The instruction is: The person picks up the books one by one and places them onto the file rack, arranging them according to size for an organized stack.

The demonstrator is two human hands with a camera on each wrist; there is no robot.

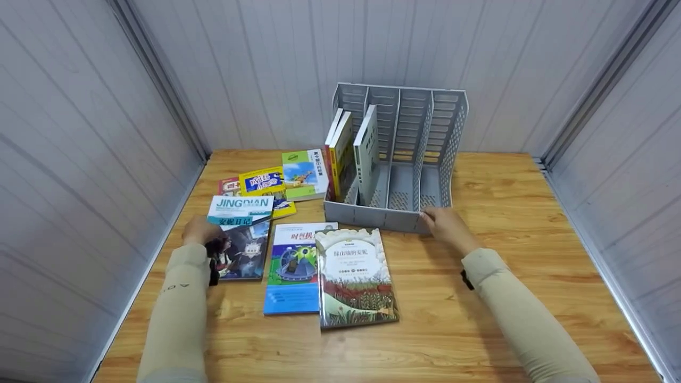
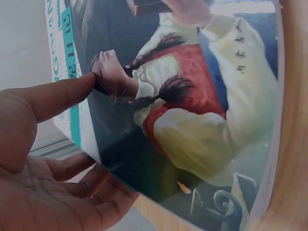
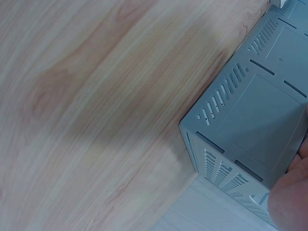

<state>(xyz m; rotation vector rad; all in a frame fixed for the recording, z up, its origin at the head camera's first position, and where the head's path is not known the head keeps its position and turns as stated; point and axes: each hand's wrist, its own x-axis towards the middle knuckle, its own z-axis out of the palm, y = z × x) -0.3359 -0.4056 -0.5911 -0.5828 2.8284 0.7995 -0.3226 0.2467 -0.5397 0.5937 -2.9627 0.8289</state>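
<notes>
Left of the grey four-slot file rack (image 1: 367, 214), the left hand (image 1: 201, 231) pinched the "JINGDIAN" paperback (image 1: 246, 250), thumb on cover; the right hand (image 1: 449, 226) gripped the rack's front rim. The paperback seemed light, bendable, slick, best held along its long edge.

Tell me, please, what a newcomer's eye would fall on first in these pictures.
Probably the grey rack at the back of the table, with books upright in its two leftmost compartments and the right hand at its front right corner. Next, the JINGDIAN book at the left, held by the left hand; then the flowery book front and centre, overlapping a blue-and-white one.
</notes>
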